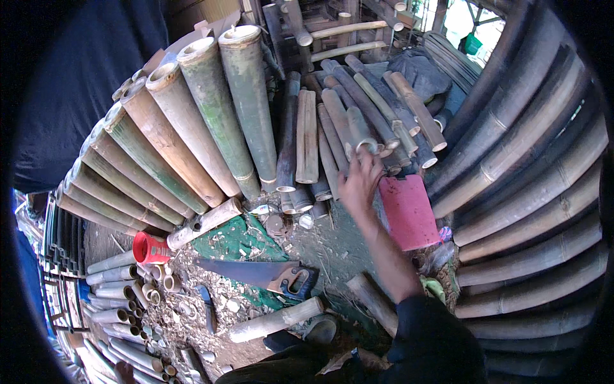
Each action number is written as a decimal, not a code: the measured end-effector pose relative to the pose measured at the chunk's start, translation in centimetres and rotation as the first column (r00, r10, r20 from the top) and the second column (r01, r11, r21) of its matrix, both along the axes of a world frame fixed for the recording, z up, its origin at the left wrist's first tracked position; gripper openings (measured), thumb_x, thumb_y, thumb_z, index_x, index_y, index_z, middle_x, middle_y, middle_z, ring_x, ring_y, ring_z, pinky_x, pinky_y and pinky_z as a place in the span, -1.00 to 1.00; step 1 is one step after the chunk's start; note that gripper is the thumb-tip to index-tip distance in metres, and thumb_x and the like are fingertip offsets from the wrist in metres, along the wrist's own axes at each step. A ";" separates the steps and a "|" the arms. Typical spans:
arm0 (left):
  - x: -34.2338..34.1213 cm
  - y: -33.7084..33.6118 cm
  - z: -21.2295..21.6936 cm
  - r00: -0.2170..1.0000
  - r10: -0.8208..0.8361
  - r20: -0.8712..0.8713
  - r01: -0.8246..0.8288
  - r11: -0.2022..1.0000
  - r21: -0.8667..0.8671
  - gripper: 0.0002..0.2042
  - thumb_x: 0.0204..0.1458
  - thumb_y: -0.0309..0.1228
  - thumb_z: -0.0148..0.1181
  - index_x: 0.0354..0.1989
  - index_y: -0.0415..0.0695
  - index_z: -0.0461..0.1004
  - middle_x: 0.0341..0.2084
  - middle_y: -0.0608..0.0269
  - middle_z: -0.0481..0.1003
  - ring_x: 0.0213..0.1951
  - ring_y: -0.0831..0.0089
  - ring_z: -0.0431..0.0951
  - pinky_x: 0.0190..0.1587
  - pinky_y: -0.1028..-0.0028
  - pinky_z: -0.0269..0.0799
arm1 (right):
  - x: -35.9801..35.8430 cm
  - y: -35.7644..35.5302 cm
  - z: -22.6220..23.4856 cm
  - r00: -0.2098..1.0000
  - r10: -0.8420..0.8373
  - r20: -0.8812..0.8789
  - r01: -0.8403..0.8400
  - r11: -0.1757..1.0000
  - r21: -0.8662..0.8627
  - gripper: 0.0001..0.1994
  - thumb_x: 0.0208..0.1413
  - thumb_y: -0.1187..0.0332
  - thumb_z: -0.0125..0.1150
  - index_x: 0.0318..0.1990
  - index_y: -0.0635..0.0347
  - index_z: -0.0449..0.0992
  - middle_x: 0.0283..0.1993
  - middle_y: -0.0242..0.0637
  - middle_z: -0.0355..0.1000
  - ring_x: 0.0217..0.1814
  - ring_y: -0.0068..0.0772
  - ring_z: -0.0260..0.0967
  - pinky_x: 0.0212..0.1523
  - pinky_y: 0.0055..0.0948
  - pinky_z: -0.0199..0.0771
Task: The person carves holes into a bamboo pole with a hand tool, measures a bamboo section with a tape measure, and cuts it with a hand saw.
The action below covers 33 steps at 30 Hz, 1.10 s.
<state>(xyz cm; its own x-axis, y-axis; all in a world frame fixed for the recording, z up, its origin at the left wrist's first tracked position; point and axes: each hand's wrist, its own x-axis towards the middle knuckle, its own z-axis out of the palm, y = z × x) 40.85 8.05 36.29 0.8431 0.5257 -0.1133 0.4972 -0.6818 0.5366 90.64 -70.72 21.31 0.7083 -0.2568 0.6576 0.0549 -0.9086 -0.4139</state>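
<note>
My right hand [362, 176] is stretched forward over the pile, its fingers at the near end of a short bamboo tube [358, 125]. Hand and tube end are slightly blurred; the fingertips appear closed on the tube's rim. More cut bamboo lengths [307, 137] lie around it, and a flat pink-red panel [411, 211] sits just right of my wrist. A small brown shape at the lower left rim may be my left hand [125, 372]; its fingers cannot be made out.
A handsaw [262, 274] and a dark-handled knife [206, 309] lie among shavings on green netting [233, 240]. Near them are a red container [151, 248] and a pale bamboo piece [276, 320]. Thick bamboo poles [246, 102] lean at left; long ones [531, 237] line the right.
</note>
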 end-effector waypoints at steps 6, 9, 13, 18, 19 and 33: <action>20.9 -34.6 0.5 0.823 -0.555 0.123 0.504 0.812 0.295 -0.13 -0.21 -0.62 0.37 0.37 -0.25 0.06 0.31 -0.01 0.17 0.31 0.17 0.19 0.38 0.28 0.05 | -13.8 5.7 8.7 0.891 0.395 0.225 -0.439 0.875 0.205 -0.59 -0.05 0.46 0.28 0.04 0.20 0.49 0.12 -0.19 0.32 0.22 -0.05 0.11 0.23 -0.08 0.07; 26.4 -47.1 -1.1 0.633 -0.706 0.318 0.721 0.687 0.092 -0.01 -0.27 -0.49 0.50 0.38 -0.24 -0.01 0.26 -0.02 0.22 0.30 0.18 0.20 0.34 0.24 0.11 | -17.9 7.7 10.4 0.649 0.729 0.216 -0.739 0.537 0.408 -0.46 -0.05 0.57 0.28 0.19 0.20 0.42 0.16 -0.15 0.29 0.19 -0.02 0.17 0.22 -0.15 0.20; 26.0 -50.7 -3.3 0.859 -0.442 0.259 0.460 0.440 -0.771 -0.25 -0.17 -0.47 0.45 0.22 -0.24 0.15 -0.02 0.10 0.41 -0.03 0.38 0.46 -0.02 0.40 0.46 | -19.7 12.7 8.7 0.453 0.882 0.130 -0.811 0.347 0.471 -0.40 -0.07 0.57 0.25 0.24 0.20 0.36 0.22 -0.12 0.23 0.33 -0.06 0.10 0.30 -0.16 0.14; 21.7 -37.6 -5.9 0.907 -0.418 -0.057 0.396 0.891 -0.223 -0.48 -0.22 -0.52 0.30 0.00 -0.22 0.29 -0.39 0.28 0.44 -0.43 0.46 0.45 -0.38 0.40 0.44 | -12.1 12.4 3.4 0.450 0.819 0.356 -0.750 0.130 0.649 -0.29 -0.10 0.50 0.35 0.28 0.16 0.24 0.25 -0.05 0.20 0.36 -0.11 0.13 0.35 -0.24 0.14; 19.4 -33.4 -5.8 0.939 -0.339 -0.065 0.333 0.939 -0.087 -0.49 -0.23 -0.53 0.29 -0.01 -0.22 0.30 -0.43 0.26 0.44 -0.44 0.45 0.45 -0.40 0.39 0.43 | -7.5 10.3 0.5 0.682 0.708 0.182 -0.616 0.422 0.665 -0.29 -0.09 0.45 0.34 0.28 0.22 0.21 0.20 0.02 0.22 0.32 -0.10 0.15 0.34 -0.20 0.14; -3.0 -13.4 -8.3 0.870 0.244 -0.428 -0.298 0.952 -0.063 -0.34 0.11 -0.36 0.22 0.38 0.01 0.10 0.08 0.08 0.43 -0.15 0.29 0.50 -0.10 0.35 0.50 | 16.3 -13.7 -18.6 0.862 0.277 -0.424 0.338 0.308 0.889 -0.10 -0.11 -0.40 0.18 0.13 0.30 0.39 0.02 0.10 0.40 0.04 0.01 0.41 0.07 -0.03 0.44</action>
<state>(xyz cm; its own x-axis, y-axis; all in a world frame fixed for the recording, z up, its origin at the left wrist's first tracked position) 37.86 -5.33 27.98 0.5323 0.6858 -0.4963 0.8465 -0.4302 0.3136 106.98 -84.46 2.69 0.7718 -0.4814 -0.4154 -0.4158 0.1122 -0.9025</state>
